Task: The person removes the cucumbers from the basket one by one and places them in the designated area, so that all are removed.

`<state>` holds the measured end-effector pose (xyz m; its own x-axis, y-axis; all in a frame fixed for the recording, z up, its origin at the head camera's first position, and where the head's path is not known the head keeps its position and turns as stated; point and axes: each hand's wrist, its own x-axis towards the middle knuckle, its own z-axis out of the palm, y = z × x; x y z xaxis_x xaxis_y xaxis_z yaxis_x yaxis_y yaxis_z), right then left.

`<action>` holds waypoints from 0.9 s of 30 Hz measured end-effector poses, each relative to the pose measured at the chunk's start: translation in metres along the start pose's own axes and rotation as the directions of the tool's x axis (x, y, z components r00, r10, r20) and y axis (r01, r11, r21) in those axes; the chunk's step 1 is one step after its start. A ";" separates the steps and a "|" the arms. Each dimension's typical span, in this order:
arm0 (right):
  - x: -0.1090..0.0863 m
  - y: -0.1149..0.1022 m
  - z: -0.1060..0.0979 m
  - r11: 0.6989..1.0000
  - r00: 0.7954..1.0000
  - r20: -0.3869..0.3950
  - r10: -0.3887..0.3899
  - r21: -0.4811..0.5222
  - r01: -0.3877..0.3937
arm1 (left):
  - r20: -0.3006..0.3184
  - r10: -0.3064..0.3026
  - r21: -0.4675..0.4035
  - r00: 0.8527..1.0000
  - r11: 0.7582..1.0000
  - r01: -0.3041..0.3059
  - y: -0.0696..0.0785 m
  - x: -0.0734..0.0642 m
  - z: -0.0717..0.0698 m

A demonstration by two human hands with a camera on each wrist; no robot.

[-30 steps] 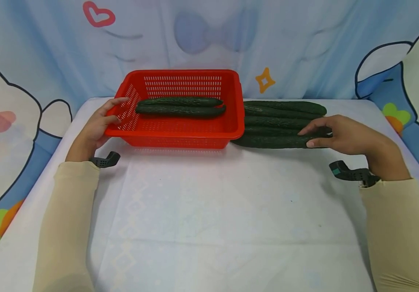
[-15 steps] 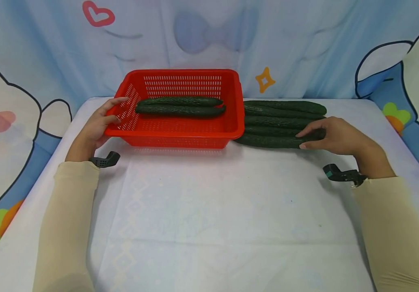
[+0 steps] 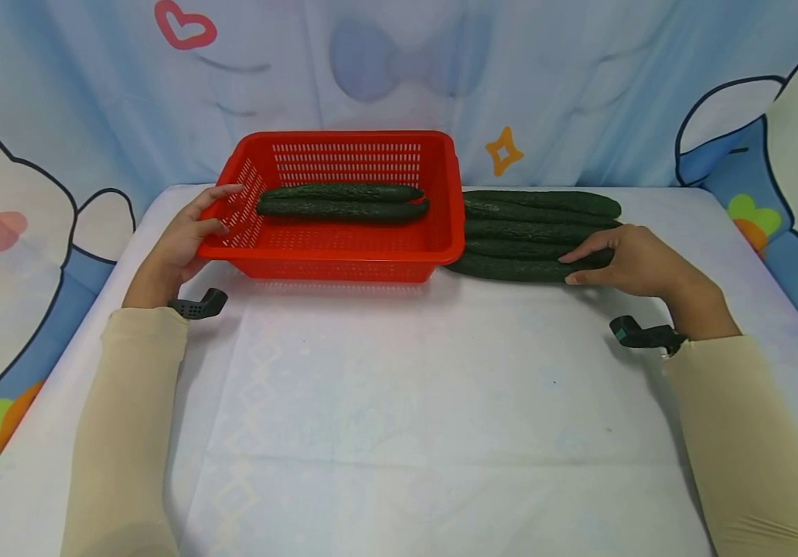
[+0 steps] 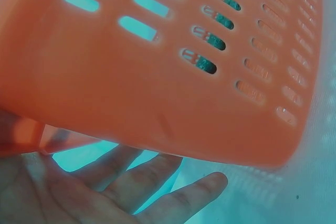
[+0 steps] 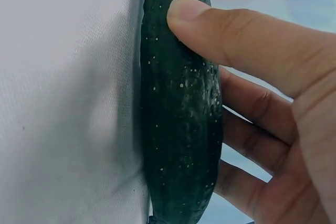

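Observation:
My left hand holds the left end of a red plastic basket, two digits reaching over its rim. Inside the basket two dark green cucumbers lie side by side. In the left wrist view, the slotted basket wall hides part of the fingers. To the right of the basket several cucumbers lie in a row. My right hand grips the nearest cucumber close to its right end. The right wrist view shows that cucumber between the thumb and the other fingers.
A white cloth covers the table. Behind it hangs a pale blue printed curtain. The basket's right end overlaps the left ends of the cucumber row in the head view.
My right hand has moved a little left along the front cucumber, with its thumb and fingers closing on it. The left hand and basket have stayed in place.

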<state>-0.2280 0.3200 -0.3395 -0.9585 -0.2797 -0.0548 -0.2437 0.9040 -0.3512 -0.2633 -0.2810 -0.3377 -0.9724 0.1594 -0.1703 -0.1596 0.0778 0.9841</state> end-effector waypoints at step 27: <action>0.002 -0.003 0.004 0.996 0.998 -0.008 -0.070 -0.062 0.069 | -0.011 -0.012 -0.003 1.000 1.000 0.012 0.001 -0.001 0.000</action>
<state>-0.2284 0.3154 -0.3426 -0.9403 -0.3397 -0.0222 -0.3183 0.9007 -0.2958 -0.2625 -0.2806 -0.3361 -0.9722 0.1475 -0.1816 -0.1717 0.0771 0.9821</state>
